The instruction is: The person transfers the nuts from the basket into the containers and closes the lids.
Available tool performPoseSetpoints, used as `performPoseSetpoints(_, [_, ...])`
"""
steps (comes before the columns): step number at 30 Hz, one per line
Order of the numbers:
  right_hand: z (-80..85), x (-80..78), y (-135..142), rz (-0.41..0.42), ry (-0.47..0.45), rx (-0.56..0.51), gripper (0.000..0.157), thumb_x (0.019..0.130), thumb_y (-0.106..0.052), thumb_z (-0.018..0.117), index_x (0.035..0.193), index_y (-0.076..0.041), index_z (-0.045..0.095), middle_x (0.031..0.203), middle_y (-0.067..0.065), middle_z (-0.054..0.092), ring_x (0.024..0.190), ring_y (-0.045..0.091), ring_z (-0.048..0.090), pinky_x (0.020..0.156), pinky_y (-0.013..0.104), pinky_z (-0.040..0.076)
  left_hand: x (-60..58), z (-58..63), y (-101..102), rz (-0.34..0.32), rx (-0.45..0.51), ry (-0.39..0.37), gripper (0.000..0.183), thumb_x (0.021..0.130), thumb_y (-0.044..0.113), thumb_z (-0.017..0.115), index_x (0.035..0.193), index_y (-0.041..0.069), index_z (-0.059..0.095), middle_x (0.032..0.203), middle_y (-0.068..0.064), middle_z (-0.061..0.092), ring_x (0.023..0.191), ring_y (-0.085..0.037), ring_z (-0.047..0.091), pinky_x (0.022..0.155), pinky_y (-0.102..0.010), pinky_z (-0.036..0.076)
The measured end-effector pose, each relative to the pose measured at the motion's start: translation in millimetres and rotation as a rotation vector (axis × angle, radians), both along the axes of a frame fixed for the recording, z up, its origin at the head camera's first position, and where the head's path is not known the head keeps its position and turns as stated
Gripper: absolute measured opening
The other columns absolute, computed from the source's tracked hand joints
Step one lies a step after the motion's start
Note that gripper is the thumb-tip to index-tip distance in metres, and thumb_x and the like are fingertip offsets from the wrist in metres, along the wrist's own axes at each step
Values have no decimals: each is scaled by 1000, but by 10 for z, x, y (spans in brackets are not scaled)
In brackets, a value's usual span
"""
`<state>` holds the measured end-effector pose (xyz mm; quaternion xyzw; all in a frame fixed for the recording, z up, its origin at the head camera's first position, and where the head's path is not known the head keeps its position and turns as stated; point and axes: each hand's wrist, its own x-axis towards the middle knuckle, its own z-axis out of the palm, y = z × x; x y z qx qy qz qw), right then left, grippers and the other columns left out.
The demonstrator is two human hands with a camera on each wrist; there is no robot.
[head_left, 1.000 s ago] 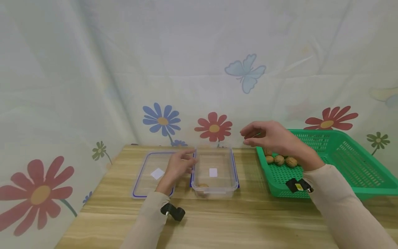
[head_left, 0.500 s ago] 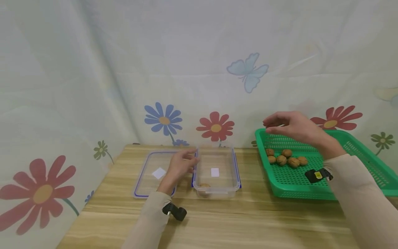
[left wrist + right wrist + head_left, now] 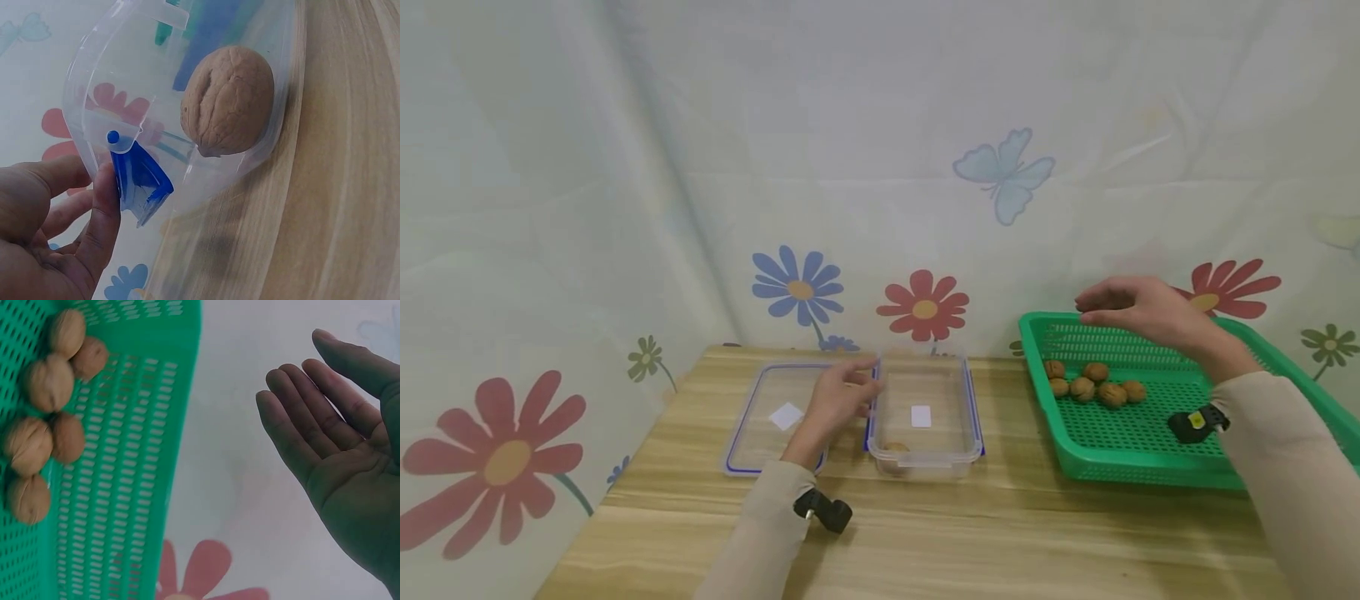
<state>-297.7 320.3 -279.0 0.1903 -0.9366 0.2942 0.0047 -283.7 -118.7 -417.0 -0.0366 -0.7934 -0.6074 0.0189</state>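
A transparent plastic food container (image 3: 925, 457) with blue side latches stands mid-table. One walnut (image 3: 228, 100) lies in its near left corner. My left hand (image 3: 837, 398) is at the container's left side, pinching the edge beside a blue latch (image 3: 139, 181) between thumb and fingers. Over the green plastic basket (image 3: 1056, 437) my right hand (image 3: 1157, 312) hovers with relaxed fingers and nothing in them. Several walnuts (image 3: 50, 382) sit together in the basket's left part, below and to the left of that hand.
A transparent lid (image 3: 752, 442) with a blue seal lies flat left of the container, partly behind the left hand. Both lid and container carry a white label. Behind the wooden table (image 3: 910, 533) hangs a flower-printed curtain (image 3: 865, 125).
My right hand has moved rightward, from near the basket's left rim to above its middle, uncovering the walnuts. The left hand has stayed at the container. The head view has shifted slightly.
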Motion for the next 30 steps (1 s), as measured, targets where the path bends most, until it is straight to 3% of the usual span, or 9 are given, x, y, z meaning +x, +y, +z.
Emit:
performPoseSetpoints(9, [-138,-93,228,-21,-23,28,47,107,-30,68,142,1,62,135,21,68,125,42,62,100,60,54,3,12,-9,-2,7,0,46,98,3,74,143,3,65,113,-22,69,82,-26,71,67,-32,67])
performPoseSetpoints(19, [-292,-146,430,-4,-57,38,44,107,-24,68,140,5,62,131,20,69,120,40,65,95,47,58,7,-3,1,-5,5,15,45,98,3,74,143,0,65,113,-23,69,78,-24,70,66,-32,67])
performPoseSetpoints(26, [-416,-166,579,-10,-114,30,45,107,-24,67,141,6,61,133,22,68,120,42,63,96,55,58,13,18,4,5,-2,3,46,98,4,75,143,3,65,113,-22,69,81,-25,70,66,-32,67])
performPoseSetpoints(30, [-494,-183,678,-3,-130,29,44,107,-21,68,140,6,62,134,24,67,118,40,66,93,51,59,9,15,4,-2,5,1,46,98,3,75,143,2,65,112,-22,69,82,-24,71,66,-32,67])
